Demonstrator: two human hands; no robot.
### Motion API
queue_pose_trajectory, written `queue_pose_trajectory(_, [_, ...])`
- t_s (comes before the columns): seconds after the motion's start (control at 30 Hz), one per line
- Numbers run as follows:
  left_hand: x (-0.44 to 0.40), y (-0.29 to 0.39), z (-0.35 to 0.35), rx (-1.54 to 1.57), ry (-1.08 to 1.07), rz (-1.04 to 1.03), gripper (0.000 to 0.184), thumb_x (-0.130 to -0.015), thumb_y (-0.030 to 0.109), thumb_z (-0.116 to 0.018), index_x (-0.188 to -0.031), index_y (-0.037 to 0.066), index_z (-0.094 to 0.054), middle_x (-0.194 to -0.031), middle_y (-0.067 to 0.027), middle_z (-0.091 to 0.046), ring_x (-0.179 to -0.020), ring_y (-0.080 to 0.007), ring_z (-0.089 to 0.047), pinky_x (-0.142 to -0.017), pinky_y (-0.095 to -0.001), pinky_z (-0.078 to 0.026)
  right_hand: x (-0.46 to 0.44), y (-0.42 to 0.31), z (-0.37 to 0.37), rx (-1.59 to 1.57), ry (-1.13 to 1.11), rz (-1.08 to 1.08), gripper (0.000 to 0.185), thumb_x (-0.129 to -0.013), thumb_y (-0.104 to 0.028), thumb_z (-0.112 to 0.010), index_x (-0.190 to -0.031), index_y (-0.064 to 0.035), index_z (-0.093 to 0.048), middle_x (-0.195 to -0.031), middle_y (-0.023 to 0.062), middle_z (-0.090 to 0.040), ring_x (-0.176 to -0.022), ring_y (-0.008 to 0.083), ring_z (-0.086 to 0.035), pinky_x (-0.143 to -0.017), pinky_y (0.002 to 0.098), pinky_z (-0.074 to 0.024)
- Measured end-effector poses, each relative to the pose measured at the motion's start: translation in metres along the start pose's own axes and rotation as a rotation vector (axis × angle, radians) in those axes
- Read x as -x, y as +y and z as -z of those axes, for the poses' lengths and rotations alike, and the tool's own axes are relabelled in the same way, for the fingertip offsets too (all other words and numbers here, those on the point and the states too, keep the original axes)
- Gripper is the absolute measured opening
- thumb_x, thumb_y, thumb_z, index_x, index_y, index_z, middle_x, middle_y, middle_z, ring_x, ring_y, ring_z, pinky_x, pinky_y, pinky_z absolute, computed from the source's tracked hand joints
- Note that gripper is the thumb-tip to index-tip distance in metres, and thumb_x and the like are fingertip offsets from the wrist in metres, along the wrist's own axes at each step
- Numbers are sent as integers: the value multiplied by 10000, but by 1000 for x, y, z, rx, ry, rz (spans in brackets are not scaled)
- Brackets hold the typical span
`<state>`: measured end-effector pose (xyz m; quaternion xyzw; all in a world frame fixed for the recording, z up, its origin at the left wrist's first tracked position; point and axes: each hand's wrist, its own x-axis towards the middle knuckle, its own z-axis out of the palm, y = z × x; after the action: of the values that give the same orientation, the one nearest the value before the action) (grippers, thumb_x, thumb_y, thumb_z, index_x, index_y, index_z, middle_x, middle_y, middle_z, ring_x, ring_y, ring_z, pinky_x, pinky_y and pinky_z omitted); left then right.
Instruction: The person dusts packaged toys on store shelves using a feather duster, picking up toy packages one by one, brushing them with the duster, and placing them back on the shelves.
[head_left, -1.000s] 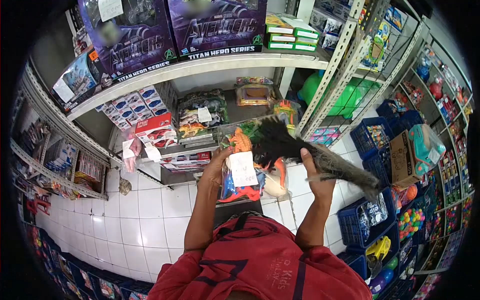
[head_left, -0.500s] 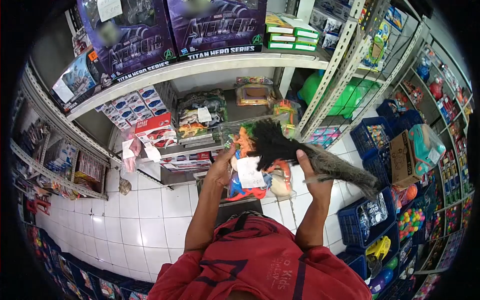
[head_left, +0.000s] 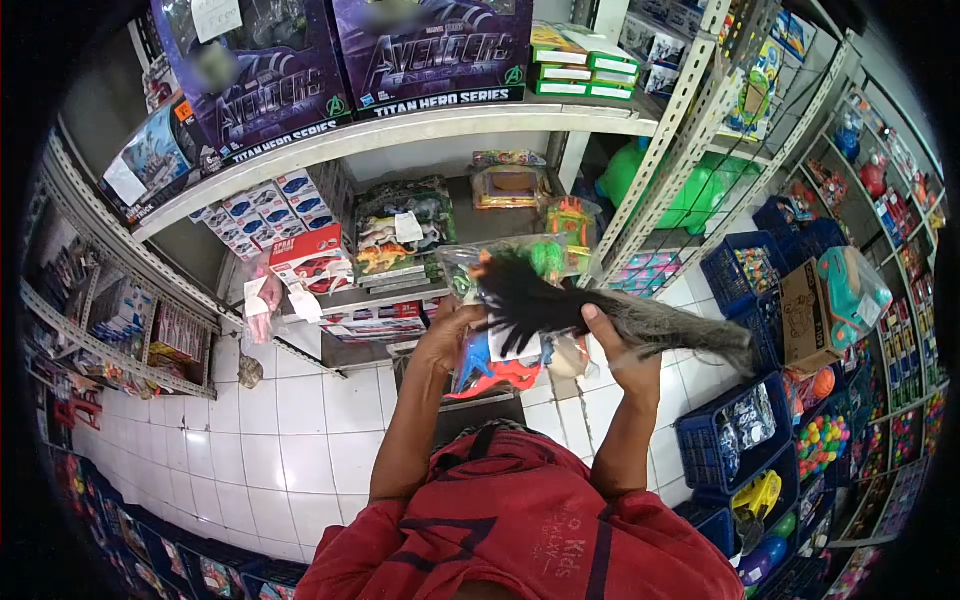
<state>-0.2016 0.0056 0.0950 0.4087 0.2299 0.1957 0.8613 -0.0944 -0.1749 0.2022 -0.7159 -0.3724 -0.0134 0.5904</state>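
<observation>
A red box (head_left: 312, 262) sat on the low shelf (head_left: 464, 215). The left grip (head_left: 447, 340) pinched the left side of a clear toy bag (head_left: 500, 376), held up before the shelf. The bag looked light, floppy and slippery, best held by its edge. A soft, fluffy duster (head_left: 645, 320) partly hid it; the right grip (head_left: 630, 362) held the duster's middle, thumb on top.

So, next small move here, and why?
Probably draw the duster lightly across the toy bag: the right hand holds the duster with its black fibres over the bag, partly covering the white label, and the left hand grips the bag's left side.
</observation>
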Motion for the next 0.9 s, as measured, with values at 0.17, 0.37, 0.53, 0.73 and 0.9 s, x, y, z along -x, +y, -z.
queue_pose_trajectory(0.17, [18,20,-28,-115,66,-74,550,-643,74,-588,-1130,-57,-369,-1035,-117,-493,-891,-181,-520,-796,-263,-411,-5,0,-7,-2,83,40,198,-735,-157,-647,-783,27,-591,-670,81,-562,-610,152,-526,-591,285,-416])
queue_pose_trajectory(0.37, [24,28,-25,-172,-57,-88,606,-653,12,-637,-1173,-52,-332,-1034,-122,-500,-825,-178,-551,-713,-267,-454,0,-9,-6,-8,-18,-26,206,-755,-174,-625,-776,26,-585,-652,55,-548,-604,122,-519,-569,284,-411])
queue_pose_trajectory(0.53, [22,24,-18,-119,-200,-114,675,-574,-69,-662,-1168,-18,-346,-1049,-115,-485,-900,-178,-554,-770,-279,-479,-2,-15,-6,-70,-128,5,178,-737,-129,-630,-785,39,-595,-671,86,-571,-607,172,-557,-591,293,-437])
queue_pose_trajectory(0.73, [24,24,-23,-172,-208,-80,696,-564,-68,-680,-1163,-15,-331,-1066,-120,-486,-938,-204,-534,-795,-289,-469,-6,-4,-18,110,-89,274,182,-721,-112,-630,-826,35,-609,-766,127,-611,-684,219,-585,-659,306,-455])
queue_pose_trajectory(0.9, [27,20,-19,-232,49,77,766,-539,-82,-711,-1182,-34,-298,-1079,-127,-483,-961,-203,-518,-808,-295,-462,-6,-10,-14,-29,-240,251,246,-730,-178,-628,-865,26,-612,-783,137,-607,-696,215,-580,-649,298,-440])
